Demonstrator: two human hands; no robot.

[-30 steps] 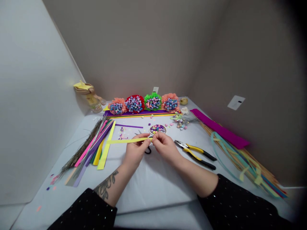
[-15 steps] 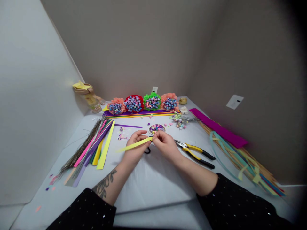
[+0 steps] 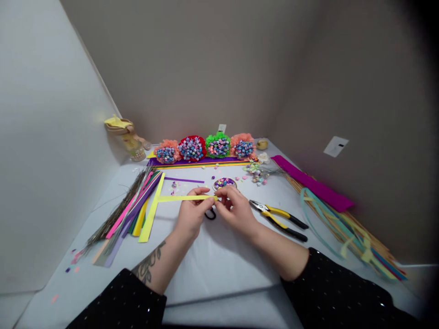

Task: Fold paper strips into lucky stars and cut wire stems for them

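A narrow yellow paper strip (image 3: 174,198) stretches leftward from between my hands, roughly level above the table. My left hand (image 3: 192,212) pinches it near its right end, thumb on top. My right hand (image 3: 236,210) grips that same end between thumb and fingertips; how the tip is folded is too small to make out. Under my hands a black loop (image 3: 210,214) shows, perhaps a scissor handle, the rest of it hidden. Just beyond my fingers stands a round dish (image 3: 224,183) of small folded paper stars. Yellow-and-black pliers (image 3: 279,218) lie right of my right hand.
Left lie colored paper strips (image 3: 118,244) and a bundle of thin wires (image 3: 115,212). Several star bouquets (image 3: 191,148) line the back wall. Wire-stemmed stars (image 3: 255,170) lie back right, near magenta paper (image 3: 312,183) and wooden sticks (image 3: 329,219). A purple strip (image 3: 185,180) lies ahead.
The yellow strip's free end has swung up from a downward slant to nearly level. My left hand has turned, its thumb now on the strip; the right hand's fingers have shifted slightly.
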